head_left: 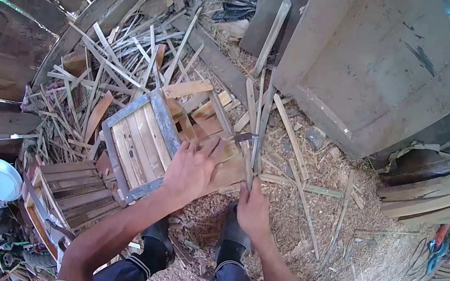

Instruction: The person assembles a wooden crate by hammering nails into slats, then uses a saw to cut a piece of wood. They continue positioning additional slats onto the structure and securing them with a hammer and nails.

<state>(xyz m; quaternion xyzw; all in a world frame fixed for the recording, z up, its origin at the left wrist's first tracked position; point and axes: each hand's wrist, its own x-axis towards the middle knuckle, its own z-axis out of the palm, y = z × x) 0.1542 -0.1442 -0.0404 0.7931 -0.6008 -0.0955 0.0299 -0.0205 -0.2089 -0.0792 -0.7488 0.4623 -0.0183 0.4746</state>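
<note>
My right hand (253, 209) is wrapped around the handle of a hammer (247, 138), whose dark metal head points left. My left hand (189, 171) lies over the near right side of a wooden crate (139, 146), its fingers curled and thumb and index drawn close together. What those fingertips hold, if anything, is too small to make out. The crate rests tilted near my feet, with a slatted side framed by grey weathered strips and lighter boards on its open part. The hammer head is just right of my left fingertips.
A heap of thin wood strips (124, 62) lies behind the crate. A slatted wooden piece (77, 193) stands at the left. Large panels (382, 66) lean at the back right. Loose sticks (292, 134) and shavings cover the ground. A pale blue basin (1, 179) is at far left.
</note>
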